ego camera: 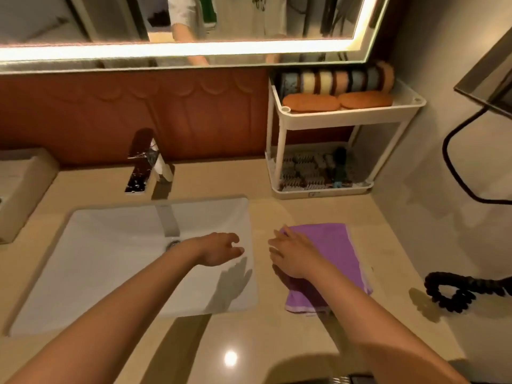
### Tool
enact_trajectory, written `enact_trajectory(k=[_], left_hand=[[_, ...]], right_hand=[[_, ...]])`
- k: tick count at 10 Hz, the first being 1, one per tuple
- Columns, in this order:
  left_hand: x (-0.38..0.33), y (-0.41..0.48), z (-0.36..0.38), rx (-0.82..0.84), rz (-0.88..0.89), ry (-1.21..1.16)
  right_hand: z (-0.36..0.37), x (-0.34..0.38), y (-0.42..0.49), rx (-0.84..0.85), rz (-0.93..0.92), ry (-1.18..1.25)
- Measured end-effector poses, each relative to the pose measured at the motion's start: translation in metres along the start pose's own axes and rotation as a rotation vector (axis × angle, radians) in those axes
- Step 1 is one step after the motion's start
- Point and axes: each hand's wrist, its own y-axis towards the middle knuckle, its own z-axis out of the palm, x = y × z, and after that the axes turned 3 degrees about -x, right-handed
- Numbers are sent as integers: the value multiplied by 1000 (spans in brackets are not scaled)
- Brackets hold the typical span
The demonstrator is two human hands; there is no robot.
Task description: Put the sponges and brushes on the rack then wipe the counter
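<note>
- The right hand [293, 259] lies palm down on a purple cloth [338, 250], fingers straight and slightly spread, pressing the cloth rather than gripping it.
- The left hand [219, 249] hangs in the air over the right part of the sink [110, 259], fingers loosely curled, holding nothing.
- Both bare forearms reach in from the bottom edge.
- The purple cloth is spread flat on the beige counter [388, 273], just to the right of the sink, with a pale trim along its near edge.
- The sink is a white rectangular basin set into the counter, and a chrome faucet [151, 159] stands behind it.
- At the back right corner of the counter stands a white two-tier rack [282, 139].
- Its top tier holds a row of sponges [335, 79] standing on edge in blue, cream, brown and orange, with two flat oval orange sponges [310, 102] lying in front of them.
- Its bottom tier holds what look like several brushes [307, 170] lying down; they are blurred, so their number is unclear.
- A coiled black cord [454, 292] rests on the counter at the far right.
- A beige box [22, 184] sits at the left edge.
- A mirror [83, 20] with a glowing light strip spans the wall above.
</note>
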Motion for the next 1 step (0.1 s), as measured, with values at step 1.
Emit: enact_trajectory(k=[1], left_hand=[[17,-26,-36,-95,-24,-11]], right_hand=[[-37,30,7,61,-19,124]])
